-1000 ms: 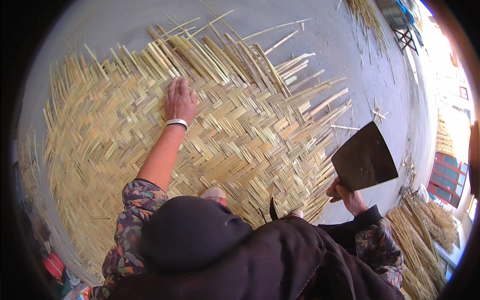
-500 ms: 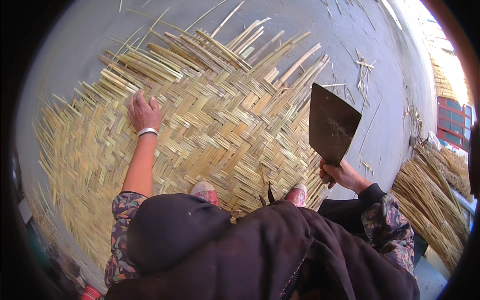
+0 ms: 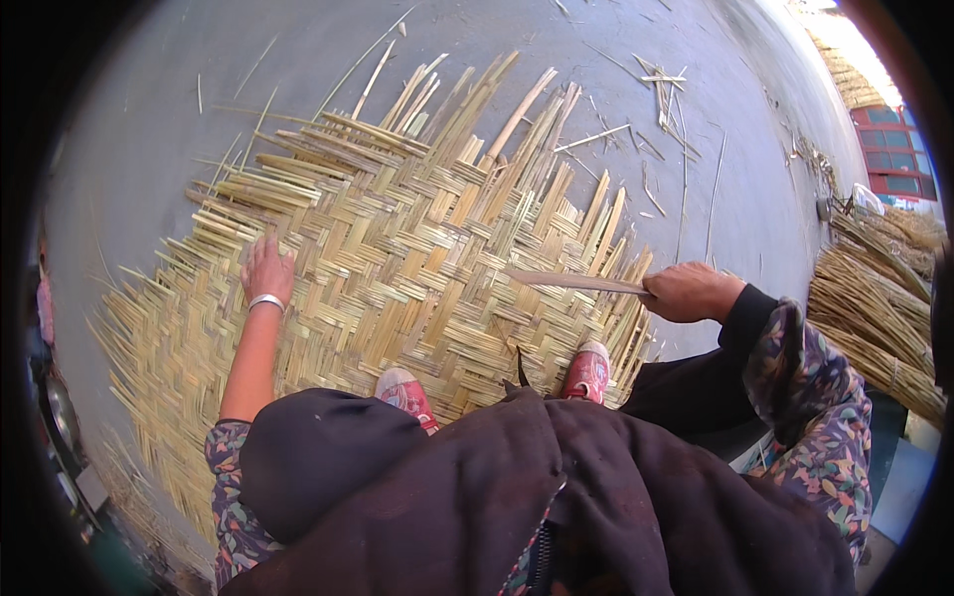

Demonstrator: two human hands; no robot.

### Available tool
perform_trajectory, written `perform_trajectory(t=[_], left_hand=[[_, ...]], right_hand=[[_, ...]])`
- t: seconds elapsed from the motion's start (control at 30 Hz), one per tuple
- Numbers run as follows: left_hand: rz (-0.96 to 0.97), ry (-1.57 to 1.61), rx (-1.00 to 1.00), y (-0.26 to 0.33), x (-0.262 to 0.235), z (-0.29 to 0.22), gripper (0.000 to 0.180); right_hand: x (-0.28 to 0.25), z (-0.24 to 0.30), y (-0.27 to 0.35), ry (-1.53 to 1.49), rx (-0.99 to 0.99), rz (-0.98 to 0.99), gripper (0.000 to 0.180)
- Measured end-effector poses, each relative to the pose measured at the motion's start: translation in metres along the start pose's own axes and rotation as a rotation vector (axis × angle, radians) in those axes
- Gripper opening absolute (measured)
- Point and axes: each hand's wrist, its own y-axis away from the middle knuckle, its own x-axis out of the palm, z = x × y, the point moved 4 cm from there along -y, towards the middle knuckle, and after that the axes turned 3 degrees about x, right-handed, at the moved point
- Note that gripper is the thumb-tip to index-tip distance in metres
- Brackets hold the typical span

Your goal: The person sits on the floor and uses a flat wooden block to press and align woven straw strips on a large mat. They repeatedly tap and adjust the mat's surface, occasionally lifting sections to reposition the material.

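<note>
A herringbone-woven mat [image 3: 378, 288] of split reed strips lies on the ground, its loose ends sticking out along the far and right edges. My left hand [image 3: 266, 270] rests on the left part of the mat, fingers stretched out and holding nothing, with a pale bracelet [image 3: 266, 300] at the wrist. My right hand [image 3: 693, 291] is closed round the handle of a broad-bladed cleaver [image 3: 576, 282], at the mat's right side. The blade now shows nearly edge-on, pointing left over the weave. My fingers hide the handle.
My red shoes [image 3: 588, 372] stand on the mat's near part. Loose reed scraps [image 3: 664, 94] lie on the grey floor [image 3: 735, 60] beyond it. Bundles of long stalks [image 3: 874, 308] lie at the right. Several items lie along the left rim.
The cleaver has turned from broad side showing to nearly edge-on, lowered toward the mat with its blade pointing left. My left hand stays on the mat; the whole view has shifted somewhat.
</note>
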Motion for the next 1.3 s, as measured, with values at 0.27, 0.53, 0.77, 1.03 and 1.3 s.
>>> perform_trajectory(t=[0.27,0.53,0.77,1.03,1.3], left_hand=[[0.283,0.345,0.344,-0.041,-0.063,-0.032,0.055],[0.311,0.171,0.580,-0.062,-0.188,-0.201,0.053],[0.464,0.080,0.683,-0.031,-0.199,-0.337,0.050],[0.559,0.017,0.667,-0.017,-0.180,-0.403,0.048],[0.592,0.079,0.669,-0.031,-0.141,-0.422,0.048]], right_hand=[[0.021,-0.056,-0.023,0.156,-0.041,-0.242,0.039],[0.084,-0.070,-0.065,0.056,-0.152,-0.245,0.043],[0.129,-0.069,-0.087,0.010,-0.229,-0.426,0.032],[0.150,-0.076,-0.077,-0.355,-0.245,-0.569,0.023],[0.158,-0.067,-0.067,-0.474,-0.268,-0.418,0.043]])
